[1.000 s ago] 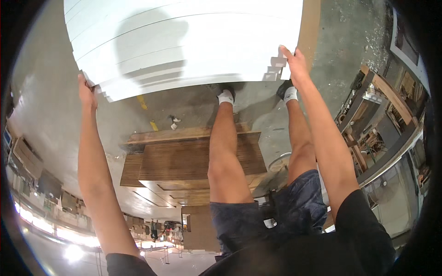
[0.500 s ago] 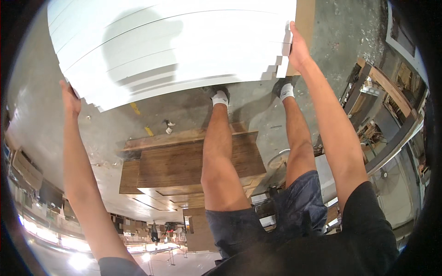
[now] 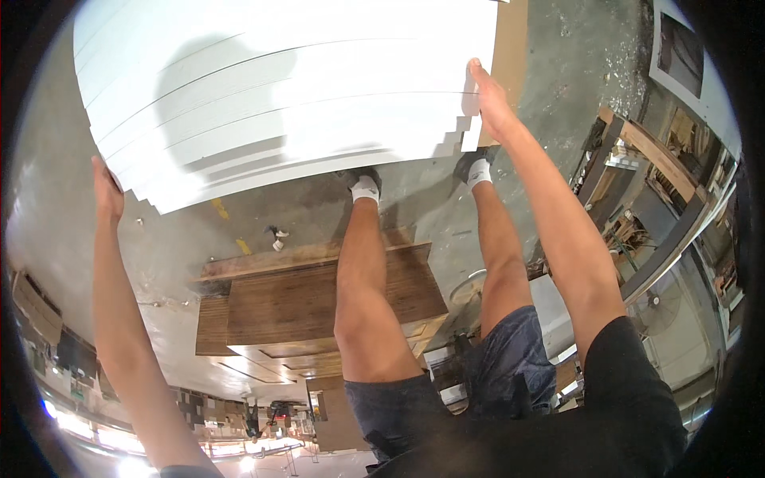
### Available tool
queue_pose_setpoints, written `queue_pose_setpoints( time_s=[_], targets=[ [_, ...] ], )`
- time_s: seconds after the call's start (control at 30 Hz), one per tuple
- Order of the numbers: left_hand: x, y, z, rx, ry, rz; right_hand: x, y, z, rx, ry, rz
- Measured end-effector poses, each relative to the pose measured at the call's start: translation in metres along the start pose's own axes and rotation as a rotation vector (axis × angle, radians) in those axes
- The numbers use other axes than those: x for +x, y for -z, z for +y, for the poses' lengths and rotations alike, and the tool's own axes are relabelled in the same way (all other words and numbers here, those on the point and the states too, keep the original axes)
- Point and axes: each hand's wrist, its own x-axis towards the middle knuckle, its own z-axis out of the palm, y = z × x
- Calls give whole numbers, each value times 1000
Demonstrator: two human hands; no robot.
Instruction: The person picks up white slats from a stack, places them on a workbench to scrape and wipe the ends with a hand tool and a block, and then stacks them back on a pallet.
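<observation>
A stepped stack of long white boards (image 3: 351, 72) fills the upper part of the view, with narrow seams between the boards and a shadow over the left half. At the left end, my left hand (image 3: 109, 191) is pressed against the boards' edges, its fingers partly hidden by them. My right hand (image 3: 494, 107) holds the right ends, thumb pointing away along the edge and the other fingers mostly out of sight. Beneath the stack, a strip of brown board (image 3: 510, 56) shows past the right ends.
My feet stand on the grey concrete floor (image 3: 558, 95) just this side of the stack. Behind my legs is a brown wooden cabinet (image 3: 287, 299). To the right is a wooden frame (image 3: 661, 155) with scraps around it, and a fan (image 3: 655, 301) lies further back.
The whole view has shifted slightly, so boards, legs and cabinet appear lower and further left. Both hands stay at the two ends of the boards.
</observation>
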Motion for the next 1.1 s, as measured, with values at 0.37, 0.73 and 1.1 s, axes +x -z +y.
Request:
queue_pose_setpoints(
  time_s=[0.37, 0.73, 1.1],
  targets=[
    [33, -24, 65, 171, -143, 110, 26, -19, -87, -62, 102, 50],
    [25, -50, 48, 384, -130, 183, 30, -17, -80, -183, 116, 183],
    [-43, -1, -63, 154, 93, 207, -44, -3, 19, 115, -147, 27]
  ],
)
